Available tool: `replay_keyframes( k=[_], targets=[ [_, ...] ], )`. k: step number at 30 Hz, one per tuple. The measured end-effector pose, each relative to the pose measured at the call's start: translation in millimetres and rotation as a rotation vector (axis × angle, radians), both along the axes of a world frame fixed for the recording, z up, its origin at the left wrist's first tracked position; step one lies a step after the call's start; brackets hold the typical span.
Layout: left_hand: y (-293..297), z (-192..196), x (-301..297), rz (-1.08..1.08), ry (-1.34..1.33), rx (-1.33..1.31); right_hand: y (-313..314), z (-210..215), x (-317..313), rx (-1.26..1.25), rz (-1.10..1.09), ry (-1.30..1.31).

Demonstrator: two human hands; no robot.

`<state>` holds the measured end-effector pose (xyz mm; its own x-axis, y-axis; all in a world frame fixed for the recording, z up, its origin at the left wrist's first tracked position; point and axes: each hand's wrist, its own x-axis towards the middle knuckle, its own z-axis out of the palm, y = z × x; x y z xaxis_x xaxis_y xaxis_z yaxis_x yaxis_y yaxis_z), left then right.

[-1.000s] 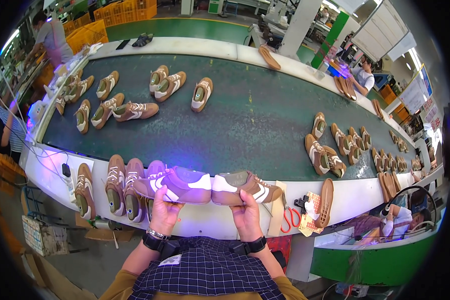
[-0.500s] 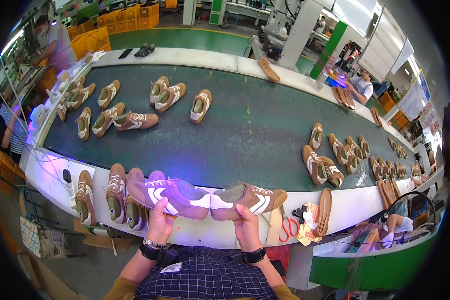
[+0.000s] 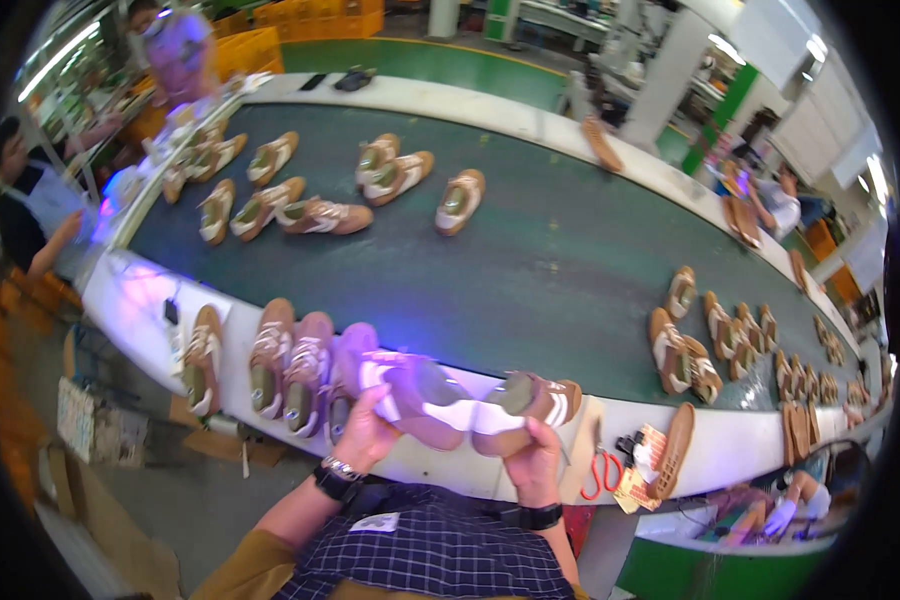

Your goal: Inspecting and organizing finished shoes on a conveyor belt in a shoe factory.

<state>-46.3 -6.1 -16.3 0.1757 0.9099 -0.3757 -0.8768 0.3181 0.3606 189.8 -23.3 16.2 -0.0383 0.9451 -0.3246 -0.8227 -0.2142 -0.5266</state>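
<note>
Head view: one pair of brown-and-white shoes, held over the near white ledge (image 3: pixel 440 465), directly in front of the wearer. Item, left-held shoe (image 3: pixel 425 402): long axis across the view, heel toward the right, toe end blurring into the shoes behind. Item, right-held shoe (image 3: pixel 518 418): heel toward the left, toe pointing right and slightly away. Heels face each other, touching or nearly so; motion blur prevents certainty. Each shoe lies nearest its own hand. Left hand (image 3: pixel 368 432): closed about its shoe, thumb on the near sidewall, remaining fingers largely hidden beneath. Right hand (image 3: pixel 533 468): likewise closed, thumb on the near side close to the heel, other fingers mostly out of sight. Left of the pair: four similar shoes (image 3: pixel 308 368) on the ledge, toes away, the rightmost partly covered. Right of the pair: tan strip (image 3: pixel 582 455), red-handled scissors (image 3: pixel 604 474), patterned card (image 3: pixel 634 488), loose brown sole (image 3: pixel 676 450). Beyond: dark green belt (image 3: pixel 420 290) bearing further shoes in scattered groups at left (image 3: pixel 325 217) and right (image 3: pixel 670 352).
</note>
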Motion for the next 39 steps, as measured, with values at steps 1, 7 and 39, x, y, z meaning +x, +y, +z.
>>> replay_keyframes(
  k=[1,7,39],
  targets=[
    [-2,-5,2,-0.063,-0.043,-0.028,-2,2,-1,-0.030,0.028,0.034],
    [-25,-15,-18,-0.842,0.694,0.009,-17,-51,18,-0.185,0.178,0.028],
    [-47,-15,-63,0.091,1.958,0.299,-20,-40,12,-0.168,0.228,-0.102]
  ],
)
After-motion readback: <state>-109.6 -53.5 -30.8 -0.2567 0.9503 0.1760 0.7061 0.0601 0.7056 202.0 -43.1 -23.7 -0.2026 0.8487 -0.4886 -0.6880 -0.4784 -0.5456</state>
